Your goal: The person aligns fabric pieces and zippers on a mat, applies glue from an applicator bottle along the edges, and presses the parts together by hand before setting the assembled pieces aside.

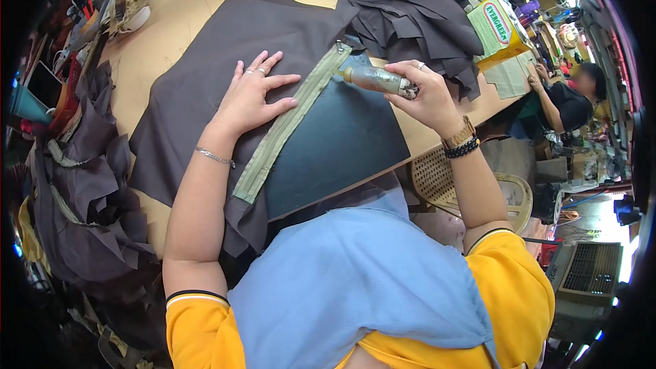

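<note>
Over my remote feed, I see the left hand (258,96) spread flat on brown fabric (191,99), beside the olive zipper strip (290,123). The right hand (427,92) grasps a smudged bottle (378,80), tip near the strip's upper end.

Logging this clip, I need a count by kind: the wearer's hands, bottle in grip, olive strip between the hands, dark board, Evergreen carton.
Wearer's hands: 2 (left hand, right hand)
Bottle: 1
Olive strip: 1
Dark board: 1
Evergreen carton: 1
Total: 6
</note>
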Demonstrator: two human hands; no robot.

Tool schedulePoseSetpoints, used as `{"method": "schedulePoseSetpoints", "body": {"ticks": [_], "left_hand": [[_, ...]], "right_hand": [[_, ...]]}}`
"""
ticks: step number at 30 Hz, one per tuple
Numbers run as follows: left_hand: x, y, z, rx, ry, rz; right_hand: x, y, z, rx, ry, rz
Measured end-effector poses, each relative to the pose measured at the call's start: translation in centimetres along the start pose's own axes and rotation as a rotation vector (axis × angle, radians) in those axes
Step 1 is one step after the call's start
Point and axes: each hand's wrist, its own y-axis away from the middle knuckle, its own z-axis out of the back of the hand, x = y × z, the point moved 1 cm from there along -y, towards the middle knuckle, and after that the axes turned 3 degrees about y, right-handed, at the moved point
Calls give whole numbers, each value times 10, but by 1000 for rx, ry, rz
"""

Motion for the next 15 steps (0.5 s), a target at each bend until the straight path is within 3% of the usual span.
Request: {"method": "schedulePoseSetpoints", "body": {"ticks": [15], "left_hand": [[0,-1,0,0,3,0]], "right_hand": [[20,3,-6,51,-79,45]]}}
